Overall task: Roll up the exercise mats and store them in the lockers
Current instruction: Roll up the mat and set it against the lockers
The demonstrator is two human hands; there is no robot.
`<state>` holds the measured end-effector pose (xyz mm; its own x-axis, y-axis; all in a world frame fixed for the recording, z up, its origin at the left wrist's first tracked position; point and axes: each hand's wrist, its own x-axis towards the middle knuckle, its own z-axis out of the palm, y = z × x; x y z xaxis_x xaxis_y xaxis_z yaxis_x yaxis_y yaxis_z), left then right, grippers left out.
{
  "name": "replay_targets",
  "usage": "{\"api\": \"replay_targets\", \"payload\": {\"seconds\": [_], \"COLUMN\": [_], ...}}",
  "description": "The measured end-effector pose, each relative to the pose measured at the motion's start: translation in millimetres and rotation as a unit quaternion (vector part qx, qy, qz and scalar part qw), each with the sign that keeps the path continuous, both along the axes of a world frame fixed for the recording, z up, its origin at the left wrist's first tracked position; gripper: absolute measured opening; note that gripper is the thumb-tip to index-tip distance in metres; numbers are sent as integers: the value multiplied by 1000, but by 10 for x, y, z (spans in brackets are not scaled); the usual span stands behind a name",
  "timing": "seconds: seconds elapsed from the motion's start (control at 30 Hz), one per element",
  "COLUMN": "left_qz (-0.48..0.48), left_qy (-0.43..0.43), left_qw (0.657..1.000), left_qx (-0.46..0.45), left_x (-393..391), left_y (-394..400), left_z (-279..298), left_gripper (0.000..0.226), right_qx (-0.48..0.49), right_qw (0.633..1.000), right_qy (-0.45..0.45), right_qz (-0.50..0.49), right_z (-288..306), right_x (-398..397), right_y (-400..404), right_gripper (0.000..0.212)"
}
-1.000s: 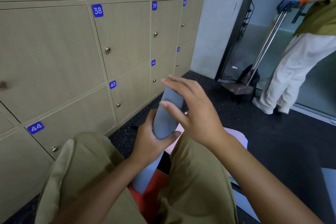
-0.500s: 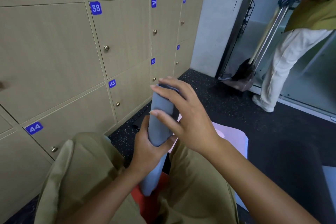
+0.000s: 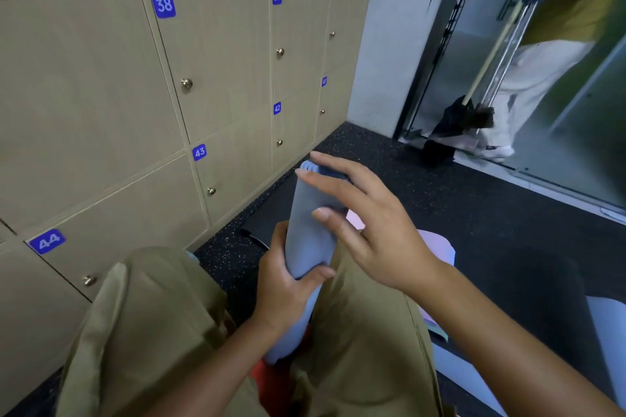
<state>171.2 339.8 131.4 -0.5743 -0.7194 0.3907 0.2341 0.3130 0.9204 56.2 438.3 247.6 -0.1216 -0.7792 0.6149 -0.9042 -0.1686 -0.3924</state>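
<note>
A rolled grey-blue mat (image 3: 306, 237) stands nearly upright between my knees, its spiral end at the top. My left hand (image 3: 288, 284) is wrapped around the roll's middle. My right hand (image 3: 366, 230) lies against the upper part of the roll with fingers spread and fingertips over its top end. A pink mat (image 3: 437, 244) lies flat on the dark floor behind my right wrist. The wooden lockers (image 3: 216, 54) on the left are all closed, with blue number tags 38 to 44 and small round knobs.
Another person (image 3: 548, 54) in light trousers and a blue glove sweeps with a broom (image 3: 474, 112) in the glass doorway at the far right. More mats lie at my right, one pale blue (image 3: 606, 325). Something red (image 3: 262, 372) shows under the roll.
The roll has tilted slightly toward the lockers and my right hand has slid along its top. The person with the broom has shifted further right into the doorway.
</note>
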Motion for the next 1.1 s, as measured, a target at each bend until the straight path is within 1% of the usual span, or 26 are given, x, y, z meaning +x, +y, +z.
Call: {"api": "replay_targets", "payload": {"seconds": [0.07,0.13,0.23,0.37,0.43,0.53,0.6,0.7,0.77,0.83,0.9,0.97,1.03,1.1], "left_qz": [-10,-17,-34,-70,-81,-105,-110,-132,-149,-135,-112,-104,-105,-104], "left_qy": [-2,-22,-96,-207,-262,-317,-336,-371,-374,-366,-364,-362,-355,-347], "left_qw": [1000,999,987,941,914,875,856,825,816,802,774,752,741,738], "left_qx": [-14,-40,-124,-257,-300,-352,-377,-407,-414,-452,-506,-542,-560,-569], "left_x": [-67,-135,-225,-324,-395,-519,-635,-777,-837,-874,-902,-922,-947,-968], "left_y": [25,10,-87,-179,-189,-102,34,269,391,489,567,620,629,624], "left_z": [23,42,131,372,441,500,549,529,397,259,183,168,139,113], "left_gripper": [62,66,69,65,71,81,77,67,62,64,73,80,83,84], "right_qx": [1,8,40,102,125,102,78,71,81,109,147,171,190,244], "right_qw": [1000,998,992,974,962,939,926,911,901,894,882,871,860,838], "right_qy": [-16,-49,-108,-188,-225,-315,-351,-380,-393,-393,-401,-413,-419,-426], "right_qz": [-12,-27,-45,-76,-90,-96,-113,-144,-165,-187,-199,-206,-221,-239], "right_z": [42,90,165,126,51,-57,-134,-270,-359,-456,-560,-644,-700,-776], "right_x": [-106,-212,-354,-576,-672,-747,-787,-844,-852,-853,-839,-817,-816,-875], "right_y": [103,233,464,760,904,1117,1271,1513,1666,1806,1925,2034,2157,2321], "right_gripper": [43,52,64,68,66,62,59,57,57,56,56,58,60,58]}}
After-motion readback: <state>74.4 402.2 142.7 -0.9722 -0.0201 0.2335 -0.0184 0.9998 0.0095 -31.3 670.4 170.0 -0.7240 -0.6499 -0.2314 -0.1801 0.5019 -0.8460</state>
